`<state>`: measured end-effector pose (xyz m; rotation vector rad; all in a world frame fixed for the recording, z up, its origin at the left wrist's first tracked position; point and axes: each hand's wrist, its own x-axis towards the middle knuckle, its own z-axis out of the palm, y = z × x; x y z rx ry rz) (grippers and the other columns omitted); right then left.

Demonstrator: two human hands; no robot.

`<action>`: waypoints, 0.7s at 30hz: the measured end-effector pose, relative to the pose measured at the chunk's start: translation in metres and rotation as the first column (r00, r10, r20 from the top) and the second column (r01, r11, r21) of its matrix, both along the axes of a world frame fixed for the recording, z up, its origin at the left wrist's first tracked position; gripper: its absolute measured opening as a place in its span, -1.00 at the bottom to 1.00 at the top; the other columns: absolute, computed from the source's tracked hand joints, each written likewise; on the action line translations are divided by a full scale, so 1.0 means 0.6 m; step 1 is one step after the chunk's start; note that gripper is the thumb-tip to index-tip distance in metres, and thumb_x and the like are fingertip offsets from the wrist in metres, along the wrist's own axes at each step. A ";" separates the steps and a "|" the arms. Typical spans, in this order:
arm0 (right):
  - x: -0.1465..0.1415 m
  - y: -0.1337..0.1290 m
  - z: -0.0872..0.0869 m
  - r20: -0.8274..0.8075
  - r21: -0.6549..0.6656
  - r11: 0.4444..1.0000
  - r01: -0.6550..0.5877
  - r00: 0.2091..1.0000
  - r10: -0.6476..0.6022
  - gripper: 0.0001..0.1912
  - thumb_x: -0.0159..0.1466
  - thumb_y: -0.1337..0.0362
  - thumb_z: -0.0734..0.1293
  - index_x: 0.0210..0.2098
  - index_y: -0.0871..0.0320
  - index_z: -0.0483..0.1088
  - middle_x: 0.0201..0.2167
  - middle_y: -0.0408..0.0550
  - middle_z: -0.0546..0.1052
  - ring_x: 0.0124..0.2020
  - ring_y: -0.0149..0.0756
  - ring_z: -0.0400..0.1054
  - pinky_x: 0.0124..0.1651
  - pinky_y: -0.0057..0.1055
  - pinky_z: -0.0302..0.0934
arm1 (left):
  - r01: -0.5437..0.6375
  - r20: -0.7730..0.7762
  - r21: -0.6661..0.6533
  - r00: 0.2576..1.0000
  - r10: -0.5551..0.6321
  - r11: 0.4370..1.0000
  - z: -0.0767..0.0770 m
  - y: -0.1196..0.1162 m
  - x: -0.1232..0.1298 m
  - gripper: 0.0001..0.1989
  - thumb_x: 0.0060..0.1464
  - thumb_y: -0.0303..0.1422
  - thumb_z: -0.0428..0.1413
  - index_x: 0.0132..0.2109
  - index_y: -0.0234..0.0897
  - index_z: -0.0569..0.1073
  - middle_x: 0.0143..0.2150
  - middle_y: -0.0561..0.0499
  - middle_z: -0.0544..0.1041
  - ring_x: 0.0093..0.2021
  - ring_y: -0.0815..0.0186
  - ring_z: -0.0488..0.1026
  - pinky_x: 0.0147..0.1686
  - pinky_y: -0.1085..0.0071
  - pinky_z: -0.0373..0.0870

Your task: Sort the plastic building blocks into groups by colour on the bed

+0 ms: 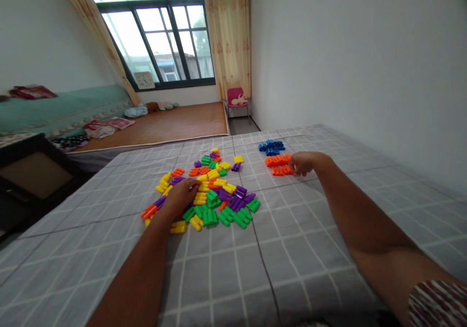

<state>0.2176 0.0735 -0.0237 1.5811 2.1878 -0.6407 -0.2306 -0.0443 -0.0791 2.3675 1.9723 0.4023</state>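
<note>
My left hand (182,195) rests on the left part of a loose pile of plastic toy blocks (209,216) in green, yellow, purple and orange. Its fingers are bent together against the blocks, and their tips are partly hidden. Farther right, my right hand (302,164) is closed in a pinch at the right end of two short rows of orange blocks (278,160). The fingers cover the orange block there. Just behind these rows lies a small group of blue blocks (271,147), apart from the mixed pile.
A grey checked cloth (233,263) covers the surface under the blocks. A white wall (346,64) runs along the right side. Beyond stand a low bed platform (175,122), a pink chair (236,98) and a window. A dark cabinet (29,181) is at the left.
</note>
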 end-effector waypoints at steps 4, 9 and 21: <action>-0.006 0.000 -0.001 -0.015 0.007 0.999 -0.041 0.999 0.041 -0.82 -0.03 0.35 0.40 -0.38 0.20 0.52 -0.53 -0.08 0.52 -0.47 -0.34 0.40 -0.38 -0.45 0.21 | -0.011 -0.008 0.004 1.000 0.011 1.000 -0.001 0.001 -0.001 -0.63 0.19 -0.27 -0.11 -0.04 -0.23 0.53 0.00 -0.07 0.56 0.01 0.18 0.47 -0.04 0.35 0.36; -0.021 -0.005 0.000 -0.067 0.020 0.996 -0.084 0.994 0.086 -0.77 0.00 0.29 0.39 -0.32 0.18 0.55 -0.51 -0.06 0.54 -0.48 -0.34 0.39 -0.40 -0.45 0.22 | -0.026 -0.008 -0.017 1.000 0.026 1.000 -0.003 0.002 -0.003 -0.65 0.18 -0.27 -0.09 -0.04 -0.18 0.53 0.00 -0.03 0.57 0.00 0.19 0.48 -0.03 0.36 0.36; -0.087 -0.028 -0.002 -0.258 0.037 0.965 -0.261 0.930 0.261 -0.62 0.15 0.08 0.33 -0.15 0.18 0.49 -0.41 0.01 0.57 -0.47 -0.29 0.44 -0.41 -0.45 0.24 | -0.354 0.266 0.205 0.917 0.296 0.912 0.030 -0.006 -0.071 -0.64 0.16 -0.39 -0.07 0.00 -0.23 0.53 0.03 -0.03 0.56 0.03 0.25 0.46 0.06 0.35 0.35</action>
